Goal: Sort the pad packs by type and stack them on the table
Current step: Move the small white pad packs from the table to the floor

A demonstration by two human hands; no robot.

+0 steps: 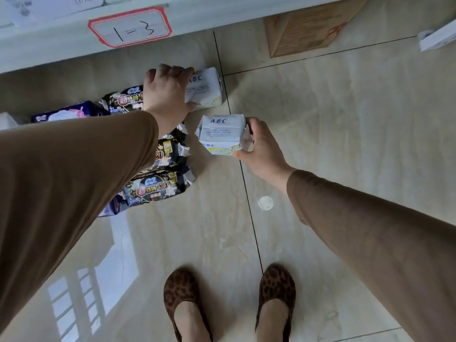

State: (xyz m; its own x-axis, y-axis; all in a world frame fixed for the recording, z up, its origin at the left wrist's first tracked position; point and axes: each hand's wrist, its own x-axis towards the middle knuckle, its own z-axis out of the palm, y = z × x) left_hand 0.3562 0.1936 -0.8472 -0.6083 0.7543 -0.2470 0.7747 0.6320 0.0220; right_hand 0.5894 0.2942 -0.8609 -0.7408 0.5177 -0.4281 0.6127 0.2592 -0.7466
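Observation:
Two white ABC pad packs are in my hands above the tiled floor. My left hand [167, 92] grips the far ABC pack [206, 88] from its left side, fingers over its top and thumb under it. My right hand [259, 146] holds the near ABC pack [222, 133] by its right end. Left of them on the floor lie black pad packs [158, 187], [123, 99], and a dark blue pack with pink print [64, 113]. My left sleeve hides part of that pile.
A pale table edge [61, 38] with a red-framed label "1-3" [130, 27] runs across the top. A flattened cardboard sheet [308, 28] lies on the floor at upper right, a white box [438, 39] at far right. My two feet in leopard-print shoes [229, 302] stand below.

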